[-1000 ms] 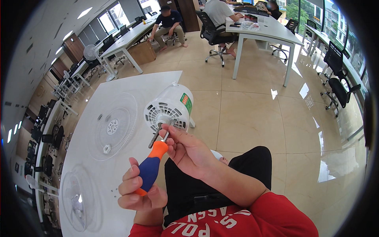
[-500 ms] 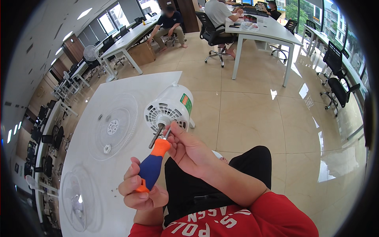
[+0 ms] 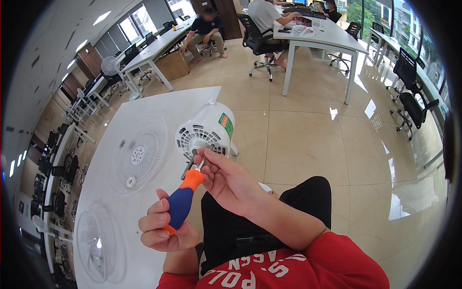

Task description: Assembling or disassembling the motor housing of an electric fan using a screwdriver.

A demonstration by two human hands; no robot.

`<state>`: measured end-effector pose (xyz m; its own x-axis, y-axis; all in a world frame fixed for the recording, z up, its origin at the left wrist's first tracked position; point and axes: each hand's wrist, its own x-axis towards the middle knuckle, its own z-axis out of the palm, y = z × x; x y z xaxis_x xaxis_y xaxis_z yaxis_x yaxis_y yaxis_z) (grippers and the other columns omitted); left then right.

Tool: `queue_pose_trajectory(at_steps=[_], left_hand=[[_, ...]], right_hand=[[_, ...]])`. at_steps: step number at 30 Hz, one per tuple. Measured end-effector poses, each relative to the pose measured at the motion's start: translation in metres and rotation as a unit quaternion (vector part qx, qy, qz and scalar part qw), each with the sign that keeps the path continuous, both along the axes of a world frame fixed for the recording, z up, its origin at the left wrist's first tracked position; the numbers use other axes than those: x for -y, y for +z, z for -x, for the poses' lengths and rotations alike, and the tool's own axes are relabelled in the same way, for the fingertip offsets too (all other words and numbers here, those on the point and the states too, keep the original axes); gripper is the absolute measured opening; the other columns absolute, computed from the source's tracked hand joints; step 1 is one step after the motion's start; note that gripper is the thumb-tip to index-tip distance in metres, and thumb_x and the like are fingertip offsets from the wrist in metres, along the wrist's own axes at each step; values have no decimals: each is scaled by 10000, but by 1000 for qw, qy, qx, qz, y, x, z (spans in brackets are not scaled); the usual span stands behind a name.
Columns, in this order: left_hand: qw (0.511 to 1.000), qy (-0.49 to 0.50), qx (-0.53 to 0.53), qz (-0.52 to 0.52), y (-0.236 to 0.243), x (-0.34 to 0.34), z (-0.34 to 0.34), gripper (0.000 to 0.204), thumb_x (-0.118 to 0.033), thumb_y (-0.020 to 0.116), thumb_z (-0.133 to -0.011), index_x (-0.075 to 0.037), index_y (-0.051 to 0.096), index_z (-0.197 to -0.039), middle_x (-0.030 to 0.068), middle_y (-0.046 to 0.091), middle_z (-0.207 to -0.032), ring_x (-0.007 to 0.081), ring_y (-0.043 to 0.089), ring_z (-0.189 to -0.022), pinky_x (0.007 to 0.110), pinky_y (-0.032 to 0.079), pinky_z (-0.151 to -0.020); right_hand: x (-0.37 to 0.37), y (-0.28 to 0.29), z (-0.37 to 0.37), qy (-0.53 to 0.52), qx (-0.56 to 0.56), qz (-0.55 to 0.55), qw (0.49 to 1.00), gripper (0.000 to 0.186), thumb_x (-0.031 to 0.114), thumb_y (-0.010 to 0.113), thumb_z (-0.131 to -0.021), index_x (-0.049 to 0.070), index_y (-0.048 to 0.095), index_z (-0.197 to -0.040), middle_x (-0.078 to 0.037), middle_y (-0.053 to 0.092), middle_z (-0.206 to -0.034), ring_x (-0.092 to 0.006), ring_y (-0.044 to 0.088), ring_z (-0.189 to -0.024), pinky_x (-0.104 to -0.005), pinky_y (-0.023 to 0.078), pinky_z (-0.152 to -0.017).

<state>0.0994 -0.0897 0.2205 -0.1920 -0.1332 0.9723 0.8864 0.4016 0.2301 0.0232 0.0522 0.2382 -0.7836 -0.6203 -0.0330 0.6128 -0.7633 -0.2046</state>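
Note:
My left hand (image 3: 168, 224) is closed round the butt end of a screwdriver (image 3: 180, 204) with a blue and orange handle. My right hand (image 3: 228, 180) pinches the screwdriver's metal shaft between thumb and fingers, close to the front of a white fan motor housing (image 3: 211, 125). The housing has a slotted front face and a green label on its side. A metal motor shaft (image 3: 186, 171) sticks out of its face towards me, beside the screwdriver. My right fingers hide the screwdriver's tip, so I cannot tell what it touches.
On the white table (image 3: 108, 159) lie a round fan grille (image 3: 144, 137), a small white nut (image 3: 131, 181) and a clear fan blade (image 3: 94, 245). Behind are desks, office chairs (image 3: 260, 48) and seated people. A cardboard box (image 3: 173, 65) stands on the floor.
The screwdriver handle and my left hand have shifted slightly left and down. My right fingers have moved a little left, covering more of the motor shaft's base.

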Motion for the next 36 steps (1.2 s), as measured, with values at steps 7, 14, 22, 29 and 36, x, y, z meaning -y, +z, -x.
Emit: queue_pose_trajectory(at_steps=[7,14,22,29,36], left_hand=[[988,-129,27,77,21,3,-1,128,-94,777,-933,-106,653,-906,59,708,-982,294,740,-1056,526,496,-1135],[896,-264,162,317,95,21,3,175,-1,632,-940,-34,797,-893,123,776,-1089,275,762,-1052,403,534,-1078],[826,-284,161,460,128,15,4,225,-38,593,-967,2,771,-1098,131,747,-1167,293,720,-1159,434,541,-1074],[836,-279,-20,473,94,13,-52,232,-111,562,-988,-99,740,-1136,74,733,-1282,276,682,-1230,492,478,-1116],[848,-37,26,528,15,79,-88,269,-170,563,-978,-65,739,-1153,100,723,-1272,251,689,-1197,431,470,-1111]], right_hand=[[1,-19,3,23,-22,24,999,206,282,639,-1064,85,669,-1116,23,716,-946,-53,661,-809,-210,514,-650],[1,-29,6,37,-28,97,994,205,249,608,-1080,64,638,-1163,-11,716,-1005,-89,685,-898,-245,552,-739],[-5,-24,-1,26,-23,65,997,224,263,611,-1077,54,620,-1157,-21,701,-993,-106,698,-943,-267,584,-775],[-13,-3,-54,100,-163,-77,979,243,265,586,-1082,26,627,-1064,-52,651,-905,-132,626,-845,-267,525,-699],[53,-19,-75,280,-250,-214,902,317,244,510,-1118,9,624,-1299,-57,672,-1018,-112,619,-902,-244,514,-808]])
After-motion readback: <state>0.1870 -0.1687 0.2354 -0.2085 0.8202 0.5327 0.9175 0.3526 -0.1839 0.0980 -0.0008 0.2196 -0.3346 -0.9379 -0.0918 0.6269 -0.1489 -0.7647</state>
